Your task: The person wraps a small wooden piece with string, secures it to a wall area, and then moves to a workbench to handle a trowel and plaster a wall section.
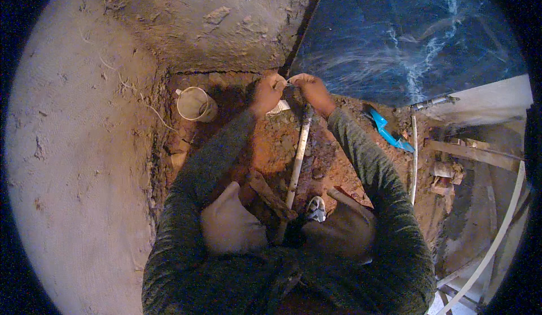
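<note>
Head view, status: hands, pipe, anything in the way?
Left hand and right hand together at top end of white pipe, pinching something small. Pipe lies in dirt trench. Cup left, apart.

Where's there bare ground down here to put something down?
Bare concrete slab spreads left of the small bucket, and more lies beyond the trench above both hands. The red dirt between the white pipe and the blue tool has some room. Around the left hand and right hand it is crowded; rubble clutters the right side.

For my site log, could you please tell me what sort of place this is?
Probably a plumbing dig beside a building: a dirt trench cut between rough concrete, a pale pipe along it, and a small bucket at its edge.
</note>
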The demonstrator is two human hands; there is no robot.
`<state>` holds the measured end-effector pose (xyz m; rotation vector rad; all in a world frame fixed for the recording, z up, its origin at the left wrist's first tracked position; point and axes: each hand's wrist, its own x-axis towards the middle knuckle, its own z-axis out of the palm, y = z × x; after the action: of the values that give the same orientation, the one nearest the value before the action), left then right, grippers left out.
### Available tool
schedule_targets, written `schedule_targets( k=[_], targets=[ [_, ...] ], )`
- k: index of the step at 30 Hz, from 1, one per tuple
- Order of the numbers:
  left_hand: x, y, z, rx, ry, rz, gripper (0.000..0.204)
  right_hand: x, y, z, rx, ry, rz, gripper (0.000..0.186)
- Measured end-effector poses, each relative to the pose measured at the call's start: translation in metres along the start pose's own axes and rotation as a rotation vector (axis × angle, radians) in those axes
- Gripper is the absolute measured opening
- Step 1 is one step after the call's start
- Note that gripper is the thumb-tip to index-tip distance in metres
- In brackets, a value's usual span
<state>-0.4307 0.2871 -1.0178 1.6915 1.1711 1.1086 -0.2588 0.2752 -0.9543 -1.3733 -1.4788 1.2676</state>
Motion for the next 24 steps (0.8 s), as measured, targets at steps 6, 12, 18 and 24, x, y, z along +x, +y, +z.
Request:
schedule_targets(
  k=[6,12,18,24],
  targets=[
    [0.017,-0.019,0.016,-0.02,0.014,-0.114,0.012,0.032,0.05,0.013,-0.14,0.267,-0.128,0.015],
    [0.02,-0.033,0.025,0.044,0.052,-0.165,0.012,0.034,0.052,0.026,-0.277,0.437,-0.245,0.014],
    [0.02,-0.042,0.031,-0.042,0.077,-0.188,0.012,0.033,0.051,0.027,-0.361,0.472,-0.27,0.015],
    [0.023,-0.035,0.035,0.047,0.115,-0.015,0.014,0.03,0.06,0.03,-0.441,0.564,-0.204,0.021]
  ],
)
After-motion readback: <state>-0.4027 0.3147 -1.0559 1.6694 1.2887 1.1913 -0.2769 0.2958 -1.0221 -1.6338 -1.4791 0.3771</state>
